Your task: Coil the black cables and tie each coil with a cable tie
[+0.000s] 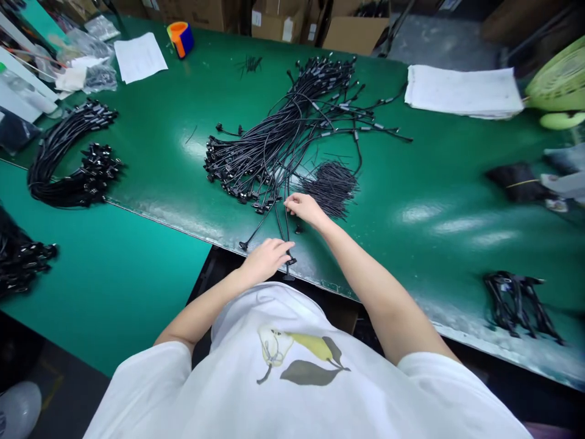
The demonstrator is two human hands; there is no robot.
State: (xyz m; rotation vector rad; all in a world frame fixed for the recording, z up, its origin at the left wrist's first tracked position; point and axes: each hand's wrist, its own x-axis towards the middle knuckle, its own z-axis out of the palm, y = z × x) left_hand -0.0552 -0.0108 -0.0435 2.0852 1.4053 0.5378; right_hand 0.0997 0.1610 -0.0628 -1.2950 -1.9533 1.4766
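Observation:
A large heap of black cables (278, 131) lies spread on the green table, with small connectors at both ends. Several cables reach from it toward the front edge. My left hand (267, 259) is at that edge, its fingers closed around a cable near its connector (291, 261). Farther up, my right hand (305, 208) pinches at the same strands with thumb and fingertips; whether a thin strip is in the pinch is too small to tell. Just beyond the right hand is a pile of thin black strips (331, 188), which look like ties.
Bundled black cables (55, 158) lie at the left, and a smaller bundle (521, 302) at the right. Papers (464, 91), a green fan (560, 85) and an orange-blue tape roll (181, 39) stand toward the back. Cardboard boxes (274, 21) are behind the table (393, 201).

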